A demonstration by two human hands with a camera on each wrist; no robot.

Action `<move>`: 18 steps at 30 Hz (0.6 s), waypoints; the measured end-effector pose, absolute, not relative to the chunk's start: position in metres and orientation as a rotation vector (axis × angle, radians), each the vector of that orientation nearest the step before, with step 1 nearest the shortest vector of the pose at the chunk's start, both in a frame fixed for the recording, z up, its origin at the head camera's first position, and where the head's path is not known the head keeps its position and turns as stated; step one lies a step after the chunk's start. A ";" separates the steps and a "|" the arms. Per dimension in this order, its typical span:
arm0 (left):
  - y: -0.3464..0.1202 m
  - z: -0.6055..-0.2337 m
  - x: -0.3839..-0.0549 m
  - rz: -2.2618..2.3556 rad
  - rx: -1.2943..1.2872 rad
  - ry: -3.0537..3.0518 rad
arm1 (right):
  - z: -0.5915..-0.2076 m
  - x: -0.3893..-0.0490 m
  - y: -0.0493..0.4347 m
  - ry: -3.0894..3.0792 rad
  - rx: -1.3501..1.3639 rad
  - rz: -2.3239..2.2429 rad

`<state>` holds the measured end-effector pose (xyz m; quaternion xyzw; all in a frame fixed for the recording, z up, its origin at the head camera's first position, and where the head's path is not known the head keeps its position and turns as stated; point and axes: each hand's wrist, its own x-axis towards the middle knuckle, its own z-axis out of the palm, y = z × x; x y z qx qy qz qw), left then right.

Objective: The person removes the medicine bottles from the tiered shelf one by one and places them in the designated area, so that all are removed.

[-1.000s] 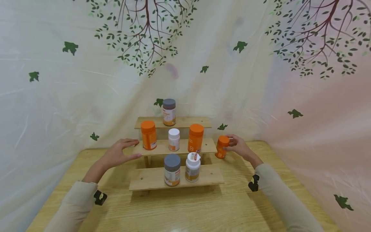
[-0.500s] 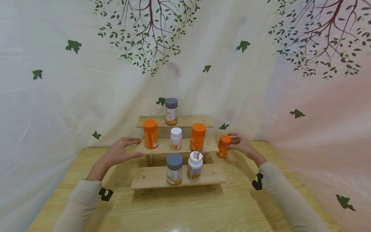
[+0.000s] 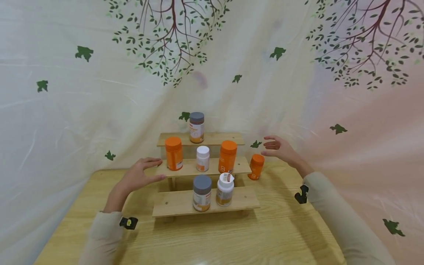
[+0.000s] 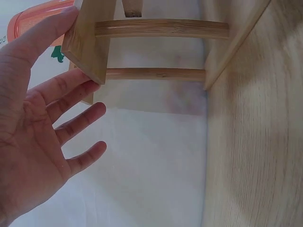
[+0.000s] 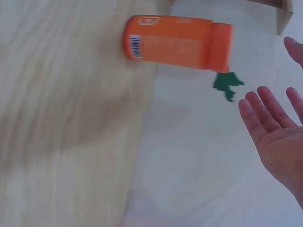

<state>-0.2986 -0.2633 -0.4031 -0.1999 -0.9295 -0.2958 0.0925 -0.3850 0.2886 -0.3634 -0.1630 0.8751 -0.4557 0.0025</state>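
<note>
My left hand is at the left end of the middle board of a three-step wooden shelf, fingers spread. In the left wrist view the thumb tip touches one edge of that board's end and the index fingertip the other. My right hand is in the air with nothing in it, fingers apart. Below and left of it, a small orange bottle stands upright on the table beside the shelf's right end. The right wrist view shows this orange bottle with a gap between its cap and my fingertips.
On the middle board stand two orange jars flanking a small white bottle. A grey-lidded jar tops the shelf. Another grey-lidded jar and a white bottle stand on the lowest board. A leaf-patterned curtain hangs behind.
My right hand has let go of the small orange bottle and moved up and right, away from it. The bottle stays beside the shelf. My left hand stays at the middle board's end.
</note>
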 end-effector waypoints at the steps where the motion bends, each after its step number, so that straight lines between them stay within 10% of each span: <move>1: -0.263 -0.403 -0.299 -0.883 -0.589 -2.760 | -0.356 -0.385 0.286 2.753 -0.510 -1.419; 18: -0.262 -0.411 -0.296 -0.875 -0.533 -2.718 | -0.251 -0.381 0.220 2.834 -0.687 -1.417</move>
